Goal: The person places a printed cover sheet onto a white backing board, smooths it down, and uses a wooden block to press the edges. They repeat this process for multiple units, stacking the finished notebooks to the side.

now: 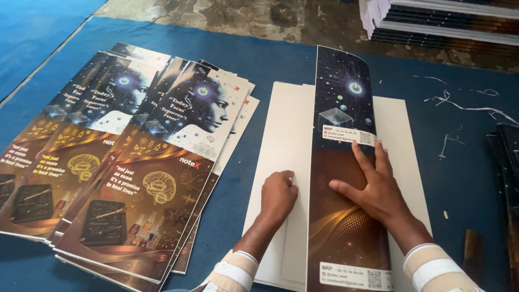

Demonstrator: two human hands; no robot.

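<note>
The person is in the middle of folding a printed cover sheet (346,178) over a white card sheet (286,135) that lies on the blue tabletop (465,178). The right hand (378,189) lies flat, fingers spread, on the dark glossy flap at about five o'clock in the view. The left hand (278,194) is curled into a loose fist, knuckles pressing the white sheet just left of the fold line; it grips nothing. The two hands sit near each other, on either side of the crease.

Judging by this, the crease is partly set, and the next move likely calls for firm, even pressure along the whole fold, with the edges kept square.

The flap is a tall, narrow strip, starry dark blue at twelve o'clock and brown-gold toward six, with a small white label band across its middle and another at its lower end. At nine o'clock a fanned spread of finished covers (135,162) shows a blue head figure and golden brain drawings. At one o'clock a stack of books (443,21) rests on the floor.
</note>
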